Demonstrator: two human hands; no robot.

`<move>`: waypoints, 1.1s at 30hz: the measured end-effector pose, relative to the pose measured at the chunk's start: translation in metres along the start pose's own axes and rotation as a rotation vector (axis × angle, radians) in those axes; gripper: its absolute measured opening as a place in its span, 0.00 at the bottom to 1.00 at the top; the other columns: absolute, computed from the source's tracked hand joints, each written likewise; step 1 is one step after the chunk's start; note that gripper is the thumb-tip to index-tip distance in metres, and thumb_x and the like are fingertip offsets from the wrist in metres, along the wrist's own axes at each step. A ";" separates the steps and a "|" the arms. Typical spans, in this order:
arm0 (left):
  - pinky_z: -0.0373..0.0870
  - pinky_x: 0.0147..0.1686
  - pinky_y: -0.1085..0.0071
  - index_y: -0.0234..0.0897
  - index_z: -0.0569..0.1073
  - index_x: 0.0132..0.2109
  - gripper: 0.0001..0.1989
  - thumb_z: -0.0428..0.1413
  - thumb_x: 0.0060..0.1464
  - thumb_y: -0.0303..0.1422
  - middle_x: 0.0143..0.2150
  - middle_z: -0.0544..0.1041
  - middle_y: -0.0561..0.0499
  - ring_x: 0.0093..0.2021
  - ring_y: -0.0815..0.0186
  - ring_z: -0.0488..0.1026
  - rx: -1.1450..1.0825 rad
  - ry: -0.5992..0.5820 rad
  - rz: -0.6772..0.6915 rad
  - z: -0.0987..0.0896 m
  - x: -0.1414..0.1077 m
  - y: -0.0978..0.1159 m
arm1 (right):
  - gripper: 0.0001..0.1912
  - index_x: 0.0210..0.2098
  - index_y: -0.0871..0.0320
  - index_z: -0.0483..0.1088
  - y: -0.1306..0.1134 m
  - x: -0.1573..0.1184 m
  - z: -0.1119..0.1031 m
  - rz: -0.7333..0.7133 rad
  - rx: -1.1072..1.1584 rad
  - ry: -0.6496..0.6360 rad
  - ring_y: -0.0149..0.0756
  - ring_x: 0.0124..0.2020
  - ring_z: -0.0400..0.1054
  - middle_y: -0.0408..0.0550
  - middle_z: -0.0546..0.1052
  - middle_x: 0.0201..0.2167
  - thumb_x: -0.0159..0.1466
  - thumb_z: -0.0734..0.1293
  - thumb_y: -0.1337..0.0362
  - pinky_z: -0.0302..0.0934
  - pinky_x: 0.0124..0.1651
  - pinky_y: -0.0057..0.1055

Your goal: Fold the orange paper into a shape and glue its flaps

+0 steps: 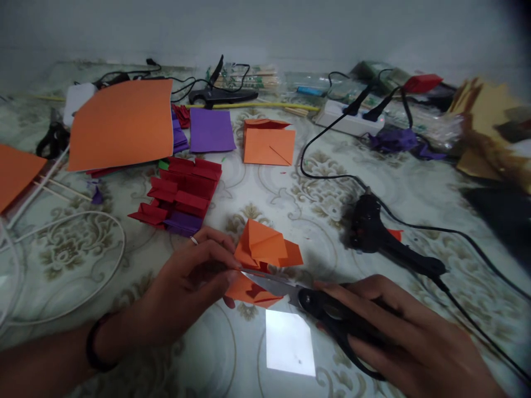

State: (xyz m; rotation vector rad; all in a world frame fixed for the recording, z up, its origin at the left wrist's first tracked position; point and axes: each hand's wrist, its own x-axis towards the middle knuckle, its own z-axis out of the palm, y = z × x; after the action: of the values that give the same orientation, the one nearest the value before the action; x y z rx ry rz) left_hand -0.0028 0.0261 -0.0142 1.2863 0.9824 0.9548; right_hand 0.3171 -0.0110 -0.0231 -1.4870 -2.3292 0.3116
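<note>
My left hand (207,268) pinches a folded orange paper (255,291) by its left side, just above the patterned tabletop. In my right hand (398,326) is a pair of black-handled scissors (307,298), with fingers wrapped round the handles. Its blades lie across the orange paper, their tips close to my left fingertips. Right behind the blades sits another folded orange piece (265,243); whether the two pieces are joined I cannot tell. Red folded paper strips (186,188), one with purple, lie beyond my left hand.
A black glue gun (385,237) rests at the right, its cord running to a white power strip (352,117). Orange sheets (124,124), a purple square (212,130) and a folded orange paper pocket (269,145) lie farther back. A white cable (120,243) loops at the left.
</note>
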 end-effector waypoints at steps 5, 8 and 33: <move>0.82 0.36 0.72 0.39 0.80 0.40 0.04 0.64 0.65 0.33 0.49 0.70 0.49 0.42 0.66 0.75 -0.017 0.027 0.004 0.001 0.003 0.002 | 0.18 0.60 0.43 0.76 0.008 0.003 -0.002 -0.064 0.145 0.003 0.35 0.32 0.78 0.46 0.77 0.38 0.76 0.61 0.57 0.75 0.33 0.26; 0.82 0.39 0.69 0.39 0.81 0.40 0.04 0.64 0.64 0.34 0.49 0.72 0.48 0.42 0.66 0.75 0.005 0.033 0.027 -0.001 0.004 0.000 | 0.19 0.59 0.43 0.77 0.007 0.003 -0.001 -0.050 0.159 0.018 0.36 0.32 0.78 0.46 0.78 0.39 0.73 0.62 0.59 0.75 0.33 0.27; 0.76 0.32 0.75 0.37 0.81 0.34 0.07 0.67 0.61 0.33 0.42 0.72 0.50 0.37 0.68 0.72 0.028 -0.007 -0.018 -0.001 0.006 0.005 | 0.22 0.61 0.44 0.76 -0.006 0.000 -0.003 -0.044 0.067 -0.004 0.38 0.35 0.79 0.48 0.79 0.40 0.71 0.63 0.62 0.75 0.36 0.31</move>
State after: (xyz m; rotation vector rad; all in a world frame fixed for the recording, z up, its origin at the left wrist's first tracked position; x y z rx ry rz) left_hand -0.0020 0.0321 -0.0099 1.3007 1.0040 0.9250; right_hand 0.3132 -0.0138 -0.0182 -1.4035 -2.3269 0.3773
